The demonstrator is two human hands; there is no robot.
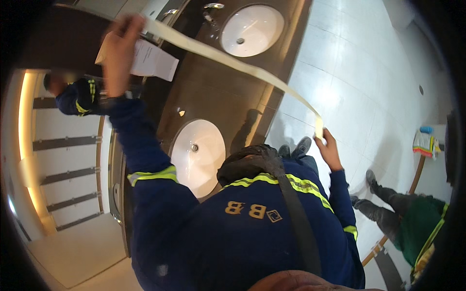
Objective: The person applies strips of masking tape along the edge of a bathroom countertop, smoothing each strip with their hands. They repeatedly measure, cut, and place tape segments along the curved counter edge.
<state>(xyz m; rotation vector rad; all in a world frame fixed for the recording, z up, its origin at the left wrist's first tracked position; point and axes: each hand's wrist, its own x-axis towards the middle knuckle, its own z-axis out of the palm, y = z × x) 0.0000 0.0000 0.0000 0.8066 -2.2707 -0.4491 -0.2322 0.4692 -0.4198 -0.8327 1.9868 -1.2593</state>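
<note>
pale yellow tape strip (233, 60), stretched taut, slanting

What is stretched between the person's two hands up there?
A long pale yellow strip runs from the left hand to the right hand, crossing above the dark counter and its far sink in the head view.

A public or commercial washroom: at upper centre, a long dark vanity counter (213, 92) holds two round white basins (251, 30) (198, 155) with chrome taps (209, 9). Large pale glossy floor tiles (369, 72) fill the right side, and a lit mirror (63, 160) occupies the left.
</note>
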